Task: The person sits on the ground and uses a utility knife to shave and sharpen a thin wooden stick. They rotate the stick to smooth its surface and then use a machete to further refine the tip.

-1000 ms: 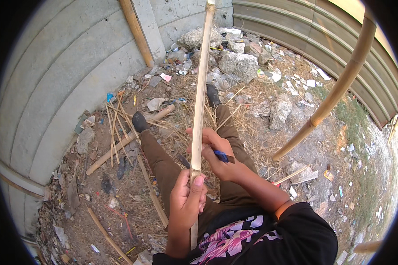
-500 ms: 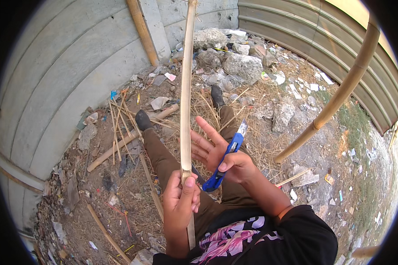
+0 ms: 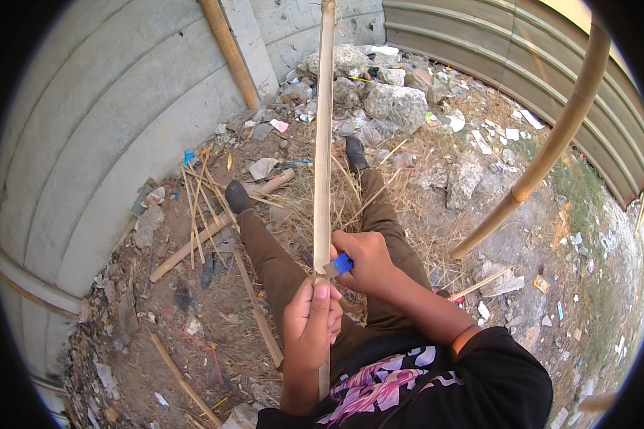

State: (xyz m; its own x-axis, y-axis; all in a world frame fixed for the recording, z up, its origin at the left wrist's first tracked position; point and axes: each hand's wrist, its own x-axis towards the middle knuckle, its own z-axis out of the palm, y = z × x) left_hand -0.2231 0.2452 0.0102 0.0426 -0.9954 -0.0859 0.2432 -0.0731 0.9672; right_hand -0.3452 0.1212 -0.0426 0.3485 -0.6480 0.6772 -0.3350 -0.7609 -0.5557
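A long split bamboo strip (image 3: 324, 150) stands nearly upright in front of me, its pale inner face showing. My left hand (image 3: 312, 318) is closed around it low down, the thumb lying over a joint in the strip. Just above that thumb, my right hand (image 3: 371, 263) grips a blue utility knife (image 3: 343, 264). The short metal blade meets the strip's edge near the joint. Most of the knife's handle is hidden inside the right fist. The strip's lower end runs down past my left wrist to my lap.
Thin bamboo sticks (image 3: 197, 207) lie across a bamboo pole (image 3: 186, 256) beside my left foot. A thick bamboo post (image 3: 529, 182) leans at the right. Rocks (image 3: 397, 106) and litter cover the ground before a concrete wall (image 3: 122, 107) and a corrugated metal fence (image 3: 494, 53).
My right hand has turned from an open-fingered pose to a fist around the utility knife, bringing its blade to the bamboo strip. The strip and left hand have shifted slightly right.
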